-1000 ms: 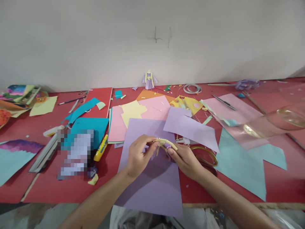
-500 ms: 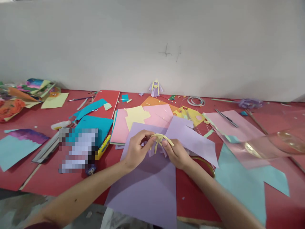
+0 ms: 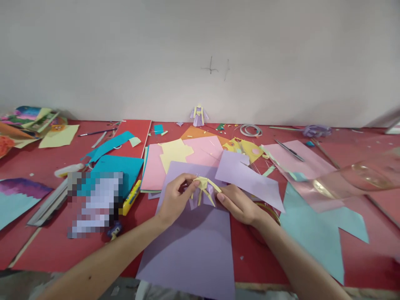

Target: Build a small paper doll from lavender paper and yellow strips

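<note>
Red tabletop (image 3: 262, 266) holds purple paper (image 3: 190, 246); above it, my left hand (image 3: 178, 198) pinches a yellow-and-purple paper piece (image 3: 203, 184), and my half-curled right hand (image 3: 239, 204) fingers its edge.

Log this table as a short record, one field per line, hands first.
Left hand: pinching papercraft, yellow and purple
Right hand: fingertips at the papercraft's yellow strip end
Below the hands: large purple sheet
By the wall: paper dress, upright
Left side: yellow stick, teal paper
Right side: pen on pink sheet
</note>
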A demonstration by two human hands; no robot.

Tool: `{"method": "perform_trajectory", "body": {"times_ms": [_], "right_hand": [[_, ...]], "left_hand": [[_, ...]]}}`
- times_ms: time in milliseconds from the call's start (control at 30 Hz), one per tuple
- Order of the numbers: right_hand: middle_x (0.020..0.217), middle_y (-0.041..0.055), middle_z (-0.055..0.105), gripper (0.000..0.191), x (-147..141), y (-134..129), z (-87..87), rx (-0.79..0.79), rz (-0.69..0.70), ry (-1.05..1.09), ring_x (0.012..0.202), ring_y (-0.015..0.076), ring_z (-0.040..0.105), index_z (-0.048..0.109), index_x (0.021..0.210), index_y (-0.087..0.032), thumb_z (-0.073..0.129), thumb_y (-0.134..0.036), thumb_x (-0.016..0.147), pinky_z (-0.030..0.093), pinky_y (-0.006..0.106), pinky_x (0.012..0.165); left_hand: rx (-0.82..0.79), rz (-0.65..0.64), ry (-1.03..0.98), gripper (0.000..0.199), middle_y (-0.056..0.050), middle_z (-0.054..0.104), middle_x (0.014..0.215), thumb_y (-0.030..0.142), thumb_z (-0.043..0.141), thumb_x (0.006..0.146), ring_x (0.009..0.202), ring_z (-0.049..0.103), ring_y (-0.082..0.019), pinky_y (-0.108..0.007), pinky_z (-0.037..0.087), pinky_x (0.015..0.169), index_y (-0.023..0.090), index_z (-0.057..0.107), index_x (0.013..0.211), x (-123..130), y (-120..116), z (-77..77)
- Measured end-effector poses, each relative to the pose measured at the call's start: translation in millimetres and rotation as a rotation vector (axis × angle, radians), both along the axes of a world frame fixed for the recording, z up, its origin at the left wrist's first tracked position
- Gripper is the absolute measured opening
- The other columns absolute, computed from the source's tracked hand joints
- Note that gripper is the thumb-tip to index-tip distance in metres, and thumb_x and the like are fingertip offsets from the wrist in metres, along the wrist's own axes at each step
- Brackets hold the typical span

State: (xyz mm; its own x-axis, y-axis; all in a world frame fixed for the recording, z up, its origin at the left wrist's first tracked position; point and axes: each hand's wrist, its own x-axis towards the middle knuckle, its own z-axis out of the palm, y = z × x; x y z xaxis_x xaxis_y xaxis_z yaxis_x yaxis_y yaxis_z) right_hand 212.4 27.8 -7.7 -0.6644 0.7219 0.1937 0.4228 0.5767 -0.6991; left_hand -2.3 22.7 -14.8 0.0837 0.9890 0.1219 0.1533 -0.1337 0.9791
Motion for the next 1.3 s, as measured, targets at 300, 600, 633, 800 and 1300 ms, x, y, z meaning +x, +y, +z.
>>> {"method": "perform_trajectory", "body": {"times_ms": [300, 600, 633, 800, 1300], "right_hand": [[0.063, -0.0006, 0.054, 0.044, -7.2, -3.8, -2.0, -0.033, -0.116, -0.056, 0.053, 0.0141, 0.047, 0.046, 0.08, -0.022, 0.025, -0.053, 0.103, 0.032, 0.027, 0.054], [0.06, -0.0008, 0.057, 0.048, -9.6, -7.4, -0.7, -0.209, -0.085, 0.027, 0.052, 0.0133, 0.049, 0.047, 0.075, -0.022, 0.024, -0.053, 0.103, 0.038, 0.027, 0.055], [0.062, -0.0002, 0.058, 0.049, -8.3, -7.2, 0.7, -0.223, -0.066, 0.038, 0.054, 0.0134, 0.05, 0.049, 0.075, -0.021, 0.024, -0.053, 0.103, 0.039, 0.027, 0.056], [0.078, 0.0024, 0.064, 0.049, -2.1, -3.7, 10.9, -0.324, 0.057, 0.12, 0.07, 0.0155, 0.056, 0.06, 0.09, -0.019, 0.037, -0.062, 0.098, 0.046, 0.027, 0.066], [0.071, 0.0025, 0.071, 0.044, -6.5, -2.5, 9.7, -0.725, 0.085, 0.271, 0.05, 0.0114, 0.06, 0.057, 0.091, -0.018, 0.055, -0.061, 0.09, 0.044, 0.022, 0.046]], "left_hand": [[0.012, -0.029, -0.011, 0.027, -0.002, 0.067, 0.081, 0.042, 0.063, 0.09, 0.076, 0.063, -0.013, -0.022, 0.053, 0.069, 0.016, 0.068, 0.094, 1.6, 0.1, 0.3], [0.077, -0.121, -0.016, 0.021, -0.004, 0.072, 0.092, 0.037, 0.061, 0.092, 0.084, 0.067, -0.014, -0.023, 0.054, 0.077, 0.016, 0.068, 0.095, 1.9, -5.8, 4.8], [0.072, -0.121, -0.028, 0.022, -0.004, 0.072, 0.092, 0.037, 0.062, 0.092, 0.084, 0.067, -0.014, -0.023, 0.054, 0.077, 0.016, 0.068, 0.095, 2.1, -5.9, 5.2], [0.013, -0.122, -0.094, 0.029, -0.003, 0.07, 0.082, 0.045, 0.064, 0.089, 0.07, 0.063, -0.012, -0.022, 0.053, 0.063, 0.016, 0.068, 0.093, 4.1, -7.1, 6.8], [0.094, -0.193, -0.082, 0.021, -0.005, 0.072, 0.089, 0.037, 0.064, 0.091, 0.075, 0.066, -0.013, -0.021, 0.053, 0.064, 0.017, 0.07, 0.094, -0.3, -5.3, 3.4]]}}
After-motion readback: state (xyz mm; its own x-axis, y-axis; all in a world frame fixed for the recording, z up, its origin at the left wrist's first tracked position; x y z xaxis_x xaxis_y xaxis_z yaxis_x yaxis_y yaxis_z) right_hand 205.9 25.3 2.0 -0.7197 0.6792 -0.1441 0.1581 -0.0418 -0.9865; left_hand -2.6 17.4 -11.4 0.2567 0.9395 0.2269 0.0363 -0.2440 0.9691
